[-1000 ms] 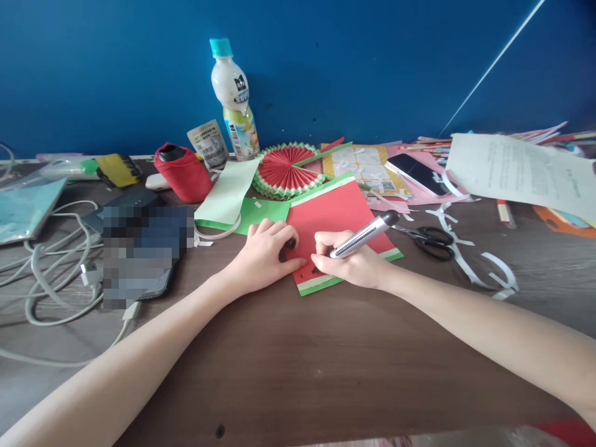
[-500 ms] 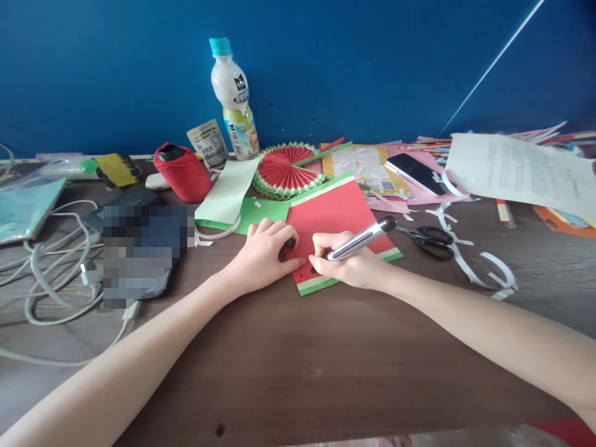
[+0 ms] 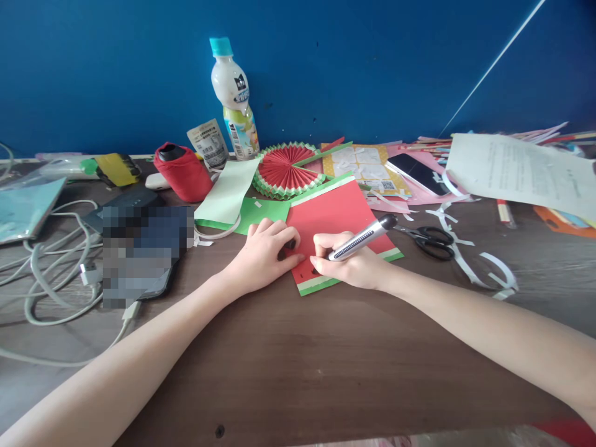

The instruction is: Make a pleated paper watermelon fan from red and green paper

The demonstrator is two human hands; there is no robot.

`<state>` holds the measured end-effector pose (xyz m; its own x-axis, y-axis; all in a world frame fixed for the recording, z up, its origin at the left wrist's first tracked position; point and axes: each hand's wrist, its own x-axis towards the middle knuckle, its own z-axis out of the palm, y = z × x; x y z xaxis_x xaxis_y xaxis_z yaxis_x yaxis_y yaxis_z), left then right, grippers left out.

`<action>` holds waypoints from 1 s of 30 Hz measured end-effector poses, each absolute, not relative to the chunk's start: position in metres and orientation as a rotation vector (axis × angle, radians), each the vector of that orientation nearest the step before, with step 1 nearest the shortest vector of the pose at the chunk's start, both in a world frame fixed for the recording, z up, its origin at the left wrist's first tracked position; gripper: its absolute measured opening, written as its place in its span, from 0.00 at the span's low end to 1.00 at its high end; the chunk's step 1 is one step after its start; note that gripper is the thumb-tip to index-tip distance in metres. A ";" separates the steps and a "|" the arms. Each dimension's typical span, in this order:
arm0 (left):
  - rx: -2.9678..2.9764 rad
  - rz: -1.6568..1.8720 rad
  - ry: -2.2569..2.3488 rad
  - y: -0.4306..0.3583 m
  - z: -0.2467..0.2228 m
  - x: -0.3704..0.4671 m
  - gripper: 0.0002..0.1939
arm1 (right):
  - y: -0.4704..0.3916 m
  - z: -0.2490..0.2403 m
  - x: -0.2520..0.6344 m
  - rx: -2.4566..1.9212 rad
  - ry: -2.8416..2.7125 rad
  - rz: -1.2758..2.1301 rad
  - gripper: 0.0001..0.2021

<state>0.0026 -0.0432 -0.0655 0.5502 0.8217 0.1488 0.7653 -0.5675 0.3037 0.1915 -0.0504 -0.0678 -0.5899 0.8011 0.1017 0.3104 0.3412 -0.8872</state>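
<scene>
A silver marker point(image 3: 356, 244) with a black end is gripped in my right hand point(image 3: 347, 261). Its tip is hidden by my fingers, low over a red sheet of paper point(image 3: 335, 208) with green and white strips along two edges. Small dark marks point(image 3: 313, 271) show on the red near its lower edge. My left hand point(image 3: 267, 254) rests at the sheet's left side, its fingers curled round a small black marker cap point(image 3: 290, 244), partly hidden. Behind the sheet lies a pleated red and green paper fan point(image 3: 288, 171).
Black scissors point(image 3: 433, 241) and curled white paper strips point(image 3: 470, 267) lie right of the sheet. A bottle point(image 3: 235, 102) stands by the blue wall, near a red-wrapped object point(image 3: 184, 174). Green paper point(image 3: 265, 214), cables point(image 3: 35, 267) and a blurred-out device point(image 3: 149, 257) are on the left.
My right hand and the marker have shifted very slightly to the right. My left hand and the sheet stay in about the same place.
</scene>
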 end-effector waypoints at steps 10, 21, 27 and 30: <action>2.703 0.445 1.104 -0.046 -0.063 0.000 0.16 | -0.047 -0.066 0.195 -0.921 -1.731 1.425 0.08; 2.719 0.432 1.177 -0.044 -0.065 -0.001 0.15 | -0.051 -0.064 0.195 -0.999 -1.806 1.293 0.09; 2.737 0.397 1.253 -0.045 -0.065 0.001 0.18 | -0.053 -0.066 0.196 -0.999 -1.986 1.108 0.10; 2.741 0.396 1.264 -0.045 -0.065 0.001 0.19 | -0.052 -0.069 0.194 -1.003 -2.016 1.073 0.14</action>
